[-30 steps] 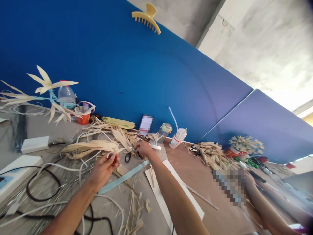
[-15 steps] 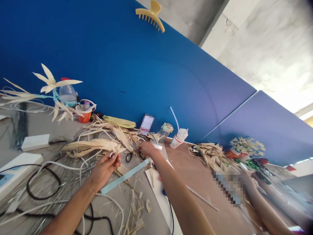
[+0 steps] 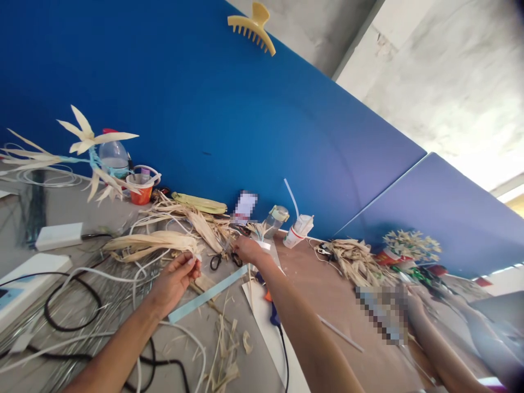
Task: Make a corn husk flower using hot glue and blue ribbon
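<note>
My left hand [image 3: 175,279] is closed in a pinch on the end of a long dried corn husk [image 3: 151,242] that lies out to the left over the grey table. My right hand [image 3: 246,250] reaches far forward with its fingers curled over the black-handled scissors [image 3: 223,258], touching them. A pale blue strip [image 3: 207,295] lies on the table between my two forearms. Under my right arm a glue gun [image 3: 271,311] with an orange part and a black cord shows on a white sheet.
More husks [image 3: 196,221], a plastic bottle [image 3: 112,158], an orange cup [image 3: 141,191] and a lidded cup with a straw [image 3: 298,226] line the blue partition [image 3: 229,120]. Black and white cables [image 3: 73,305] cover the table's left. Another person's forearm [image 3: 438,349] lies at the right.
My right arm has shifted slightly, uncovering the glue gun beneath it. My right hand has stayed at the scissors, and my left hand has kept its pinch on the husk.
</note>
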The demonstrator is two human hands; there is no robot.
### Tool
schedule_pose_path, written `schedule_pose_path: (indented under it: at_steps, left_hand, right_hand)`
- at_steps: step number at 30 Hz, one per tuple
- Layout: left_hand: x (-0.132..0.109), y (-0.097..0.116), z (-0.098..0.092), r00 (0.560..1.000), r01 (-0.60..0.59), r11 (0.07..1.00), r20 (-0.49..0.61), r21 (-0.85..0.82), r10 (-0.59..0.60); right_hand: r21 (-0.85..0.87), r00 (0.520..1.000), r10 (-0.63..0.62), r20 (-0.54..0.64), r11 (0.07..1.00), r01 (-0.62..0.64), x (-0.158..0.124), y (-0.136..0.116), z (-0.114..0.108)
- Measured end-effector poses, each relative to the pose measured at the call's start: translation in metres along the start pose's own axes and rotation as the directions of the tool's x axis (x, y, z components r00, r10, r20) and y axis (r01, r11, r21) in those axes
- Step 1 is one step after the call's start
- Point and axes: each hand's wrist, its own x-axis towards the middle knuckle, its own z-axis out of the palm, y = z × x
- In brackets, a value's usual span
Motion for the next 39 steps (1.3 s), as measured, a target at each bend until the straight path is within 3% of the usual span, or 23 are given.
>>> schedule_pose_path:
  at_steps: [4, 9, 13, 20, 23, 29, 32, 36, 37, 39]
  left_hand:
    - [0.0, 0.0, -0.001, 1.0, -0.001, 1.0, 0.011, -0.014, 0.001]
    - [-0.002, -0.001, 0.001, 1.0, 0.007, 1.0, 0.026, -0.008, -0.007]
    - [-0.003, -0.001, 0.003, 1.0, 0.008, 1.0, 0.018, 0.012, -0.008]
    - [-0.003, 0.003, 0.002, 0.999, -0.005, 1.0, 0.033, -0.025, 0.006]
    - [-0.003, 0.005, 0.002, 1.0, -0.007, 0.999, 0.031, -0.039, 0.008]
    - [-0.001, 0.005, 0.0, 0.999, -0.015, 0.998, 0.043, -0.064, 0.018]
    - [0.0, 0.006, -0.002, 0.998, -0.017, 0.998, 0.06, -0.068, 0.021]
    - [0.0, 0.008, -0.002, 0.998, -0.015, 0.997, 0.063, -0.073, 0.02]
    - [0.0, 0.009, -0.002, 0.998, -0.016, 0.997, 0.06, -0.077, 0.021]
    - [0.001, 0.01, -0.002, 0.998, -0.015, 0.996, 0.054, -0.09, 0.02]
  right_hand:
    - [0.18, 0.988, 0.072, -0.133, 0.982, -0.048, -0.007, -0.003, -0.019]
    - [0.44, 0.952, 0.149, -0.269, 0.898, -0.016, -0.036, -0.021, -0.031]
    - [0.744, 0.879, 0.228, -0.419, 0.64, 0.189, -0.05, -0.041, -0.04]
    - [0.794, 0.704, 0.37, -0.606, 0.318, 0.517, -0.063, -0.055, -0.093]
    - [0.798, 0.7, 0.385, -0.601, 0.246, 0.55, -0.066, -0.054, -0.1]
    - [0.881, 0.765, 0.446, -0.464, 0.141, 0.452, -0.051, -0.048, -0.084]
    - [0.884, 0.77, 0.442, -0.46, 0.145, 0.445, -0.045, -0.047, -0.076]
    - [0.878, 0.756, 0.446, -0.479, 0.247, 0.411, -0.047, -0.048, -0.066]
    - [0.877, 0.773, 0.419, -0.476, 0.295, 0.38, -0.049, -0.048, -0.063]
    - [0.855, 0.85, 0.305, -0.429, 0.441, 0.273, -0.054, -0.049, -0.057]
